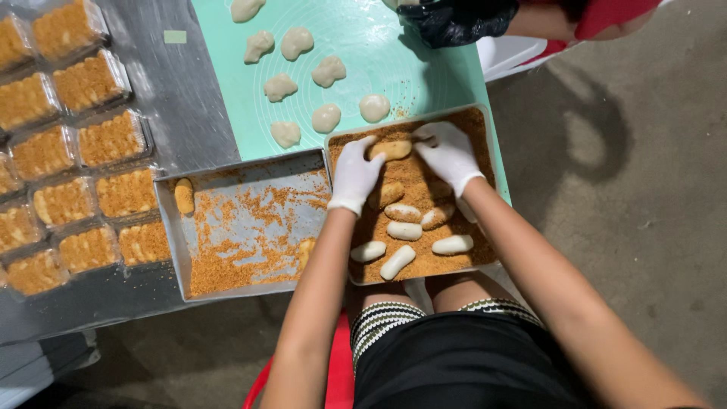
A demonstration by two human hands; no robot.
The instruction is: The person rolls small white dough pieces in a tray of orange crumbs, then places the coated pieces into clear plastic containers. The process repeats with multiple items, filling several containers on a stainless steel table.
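Both gloved hands meet over a crumb-coated dough piece (391,149) near the far edge of the crumb tray (485,129). The left hand (354,176) cups its left end with fingers curled together, and the right hand (448,155) presses its right end, fingers close. Uncoated dough pieces (404,231) lie toward the tray's near edge.

Your hands (401,163) cover most of the crumbed piece (391,149); the far co-worker's black glove (454,19) and left clear boxes (15,45) are cropped
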